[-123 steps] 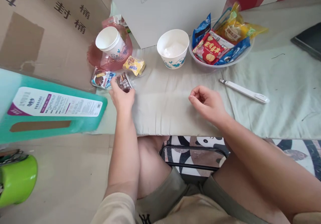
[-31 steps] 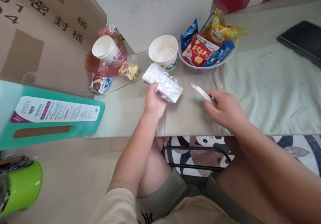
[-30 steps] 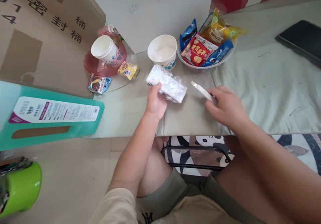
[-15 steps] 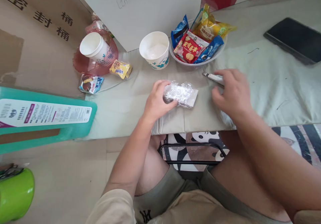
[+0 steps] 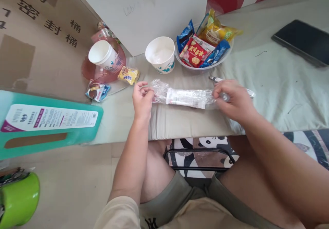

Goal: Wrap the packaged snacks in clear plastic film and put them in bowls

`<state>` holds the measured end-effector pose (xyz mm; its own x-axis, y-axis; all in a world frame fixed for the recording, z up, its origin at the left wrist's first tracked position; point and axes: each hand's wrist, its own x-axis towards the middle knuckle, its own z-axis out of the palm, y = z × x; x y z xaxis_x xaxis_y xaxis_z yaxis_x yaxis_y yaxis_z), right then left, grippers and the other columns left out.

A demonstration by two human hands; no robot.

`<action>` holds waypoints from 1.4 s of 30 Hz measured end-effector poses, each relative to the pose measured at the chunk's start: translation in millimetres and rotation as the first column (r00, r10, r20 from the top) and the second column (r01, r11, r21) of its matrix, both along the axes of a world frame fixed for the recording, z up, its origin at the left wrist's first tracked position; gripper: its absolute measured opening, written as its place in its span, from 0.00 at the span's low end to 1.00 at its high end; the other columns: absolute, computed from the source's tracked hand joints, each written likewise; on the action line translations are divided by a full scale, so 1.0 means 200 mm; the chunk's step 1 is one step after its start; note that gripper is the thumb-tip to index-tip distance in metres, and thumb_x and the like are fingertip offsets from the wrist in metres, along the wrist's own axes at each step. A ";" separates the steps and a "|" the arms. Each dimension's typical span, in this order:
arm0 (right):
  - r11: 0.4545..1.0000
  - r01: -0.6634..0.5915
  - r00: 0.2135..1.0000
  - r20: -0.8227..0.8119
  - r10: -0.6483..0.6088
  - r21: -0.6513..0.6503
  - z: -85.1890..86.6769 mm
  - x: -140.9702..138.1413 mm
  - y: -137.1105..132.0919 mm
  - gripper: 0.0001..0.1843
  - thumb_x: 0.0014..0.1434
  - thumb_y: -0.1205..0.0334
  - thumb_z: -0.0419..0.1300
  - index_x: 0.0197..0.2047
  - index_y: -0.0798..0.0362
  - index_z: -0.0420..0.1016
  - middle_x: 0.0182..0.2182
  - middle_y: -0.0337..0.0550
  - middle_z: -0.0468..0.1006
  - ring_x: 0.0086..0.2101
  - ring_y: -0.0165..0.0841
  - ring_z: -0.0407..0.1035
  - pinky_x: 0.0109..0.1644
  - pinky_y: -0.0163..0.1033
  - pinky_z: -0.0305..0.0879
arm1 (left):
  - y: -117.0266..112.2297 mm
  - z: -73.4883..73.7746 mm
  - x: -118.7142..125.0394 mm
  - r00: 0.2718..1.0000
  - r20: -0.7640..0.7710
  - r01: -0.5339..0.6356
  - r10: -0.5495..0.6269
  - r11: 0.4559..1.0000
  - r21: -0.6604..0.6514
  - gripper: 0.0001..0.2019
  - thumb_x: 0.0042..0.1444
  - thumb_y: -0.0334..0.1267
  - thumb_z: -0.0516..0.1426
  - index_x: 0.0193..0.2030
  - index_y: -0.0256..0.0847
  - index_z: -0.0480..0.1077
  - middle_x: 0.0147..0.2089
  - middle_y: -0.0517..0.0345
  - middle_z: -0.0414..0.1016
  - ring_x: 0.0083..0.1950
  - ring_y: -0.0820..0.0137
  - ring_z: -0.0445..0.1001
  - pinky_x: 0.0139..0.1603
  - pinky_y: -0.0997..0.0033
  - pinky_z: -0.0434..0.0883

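Note:
A crinkled clear plastic wrapper with a white printed label strip is stretched sideways above the cloth-covered table edge. My left hand has its fingers closed on the wrapper's left end. At the opposite end, my right hand pinches the plastic between thumb and fingers. A white-handled utility knife lies behind my right hand, its middle hidden by the fingers. Just beyond the wrapper stands a white paper cup with a teal print.
A clear bowl of packaged snacks sits right of the cup. Further left are stacked paper cups on a red dish, and two snack packets. A teal jug, a cardboard box and a black phone-like slab flank the area.
My right hand has left the utility knife, now lying on the cloth, and taken the wrapper's right end. My left hand moved left; the bunched wrapper is now drawn out long.

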<state>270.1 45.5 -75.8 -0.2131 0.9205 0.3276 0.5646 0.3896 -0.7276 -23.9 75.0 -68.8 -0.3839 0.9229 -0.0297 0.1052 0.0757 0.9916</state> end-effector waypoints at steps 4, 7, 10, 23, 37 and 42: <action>0.981 0.189 0.977 0.105 -0.184 -0.041 -0.02 0.13 -0.01 0.04 0.47 0.65 0.56 0.27 0.46 0.69 0.30 0.46 0.78 0.42 0.47 0.75 0.51 0.55 0.68 | 0.00 -0.03 -0.07 0.997 -0.056 0.040 -0.052 0.982 -0.185 0.16 0.41 0.29 0.61 0.37 0.45 0.64 0.23 0.69 0.63 0.20 0.75 0.64 0.20 0.75 0.57; 0.926 0.376 0.920 0.106 -0.376 0.022 -0.01 0.15 -0.03 0.07 0.49 0.67 0.55 0.30 0.46 0.72 0.29 0.47 0.77 0.37 0.44 0.74 0.46 0.53 0.69 | -0.02 -0.03 -0.11 0.977 -0.209 0.015 -0.044 0.990 -0.138 0.14 0.44 0.32 0.64 0.38 0.45 0.67 0.29 0.63 0.70 0.27 0.72 0.70 0.28 0.72 0.68; 0.906 0.375 0.927 -0.078 -0.367 0.193 0.02 0.12 -0.05 0.09 0.57 0.62 0.54 0.40 0.46 0.74 0.37 0.51 0.79 0.41 0.44 0.75 0.48 0.52 0.70 | -0.03 0.01 -0.14 0.869 -0.462 0.240 -0.180 0.968 0.074 0.19 0.44 0.38 0.69 0.44 0.46 0.72 0.52 0.52 0.77 0.57 0.59 0.76 0.58 0.58 0.74; 0.929 0.360 0.933 -0.030 -0.359 0.092 0.06 -0.04 0.03 0.07 0.61 0.62 0.56 0.36 0.48 0.76 0.34 0.47 0.80 0.36 0.39 0.75 0.46 0.48 0.71 | 0.01 0.11 -0.11 0.708 -0.440 0.577 -0.552 0.812 -0.088 0.06 0.51 0.43 0.63 0.32 0.44 0.77 0.49 0.49 0.82 0.53 0.58 0.79 0.62 0.54 0.72; 0.977 -0.069 0.968 0.252 0.017 0.201 0.01 -0.23 -0.04 0.20 0.64 0.63 0.57 0.59 0.54 0.73 0.55 0.55 0.79 0.54 0.48 0.74 0.56 0.54 0.71 | 0.12 0.09 -0.08 0.659 -0.714 0.016 0.236 0.945 0.327 0.14 0.53 0.30 0.61 0.47 0.42 0.72 0.48 0.52 0.75 0.51 0.64 0.76 0.57 0.60 0.74; 1.000 0.001 0.944 0.331 -0.011 0.030 -0.03 -0.20 -0.04 0.31 0.63 0.59 0.58 0.68 0.59 0.66 0.57 0.61 0.77 0.57 0.54 0.70 0.60 0.59 0.67 | -0.05 0.10 0.02 0.440 -0.874 0.439 -0.204 0.899 0.011 0.19 0.53 0.42 0.66 0.52 0.41 0.76 0.61 0.46 0.73 0.66 0.52 0.71 0.70 0.49 0.66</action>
